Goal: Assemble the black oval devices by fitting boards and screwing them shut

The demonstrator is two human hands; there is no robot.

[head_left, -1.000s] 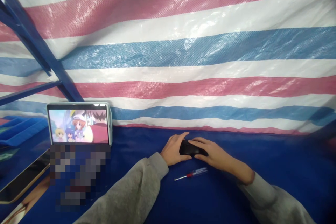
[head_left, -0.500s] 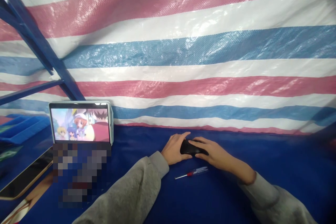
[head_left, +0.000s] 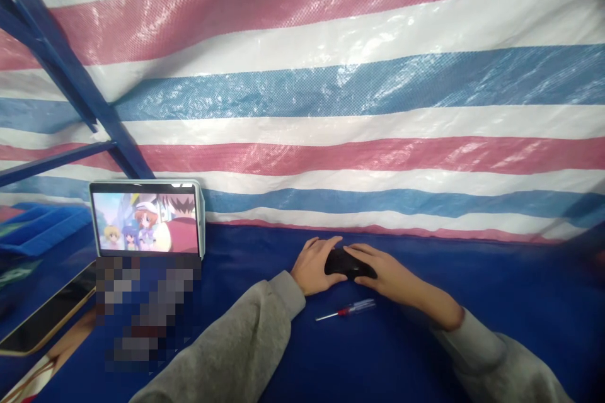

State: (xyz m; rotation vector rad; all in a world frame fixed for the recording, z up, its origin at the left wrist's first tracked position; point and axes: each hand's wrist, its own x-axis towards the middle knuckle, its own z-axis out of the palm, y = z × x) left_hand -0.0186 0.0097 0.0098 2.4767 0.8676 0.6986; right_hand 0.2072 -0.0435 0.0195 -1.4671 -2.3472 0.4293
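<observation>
Holding the black rounded object (head_left: 348, 263) between both hands, you keep it on the blue-covered tabletop (head_left: 477, 289), close to the far edge and straight ahead of you. Your hands are together and clamped on it from opposite ends: the left hand (head_left: 312, 266) curves over the left end, and the right hand (head_left: 384, 272) lies across the right end. Your fingers cover much of the object, so its type cannot be confirmed; it may be a computer mouse. This two-sided grip appears intended to steady it on the surface.

A screwdriver (head_left: 346, 310) with a red and clear handle lies just below your hands, not touching them, its tip pointing left. This position likely keeps it within easy reach.

To your left, a tablet (head_left: 145, 220) stands upright before the striped tarp (head_left: 302, 107), showing a cartoon and facing you, probably for viewing while your hands work. A blue tray (head_left: 47, 230) and a dark flat device (head_left: 47, 308) lie farther left. A pixelated patch hides the tabletop in front of the tablet.
</observation>
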